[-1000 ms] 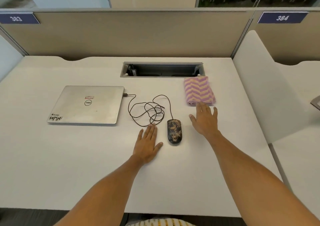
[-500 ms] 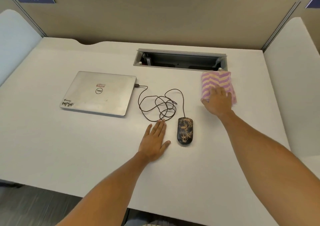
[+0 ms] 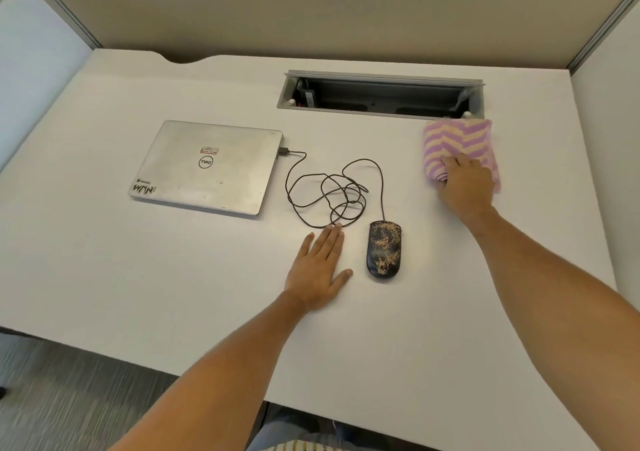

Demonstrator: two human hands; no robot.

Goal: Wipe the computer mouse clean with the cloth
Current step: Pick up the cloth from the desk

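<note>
A dark computer mouse (image 3: 384,249) with tan smudges lies near the middle of the white desk (image 3: 173,295). Its thin black cable (image 3: 325,191) loops in a tangle behind it and runs to a closed silver laptop (image 3: 207,166). My left hand (image 3: 320,270) rests flat on the desk just left of the mouse, fingers apart, not touching it. A folded pink-and-cream zigzag cloth (image 3: 457,142) lies at the back right. My right hand (image 3: 465,184) covers its near part, with the fingers curled around the cloth's near left edge.
A grey open cable trough (image 3: 381,94) is sunk into the desk just behind the cloth. Beige partition walls (image 3: 311,11) close off the back, and white side panels stand at left and right. The desk's front edge runs close below my forearms.
My right hand moved from the desk in front of the cloth onto the cloth and closed its fingers on the near edge. My left hand stayed put. The camera tilted down.
</note>
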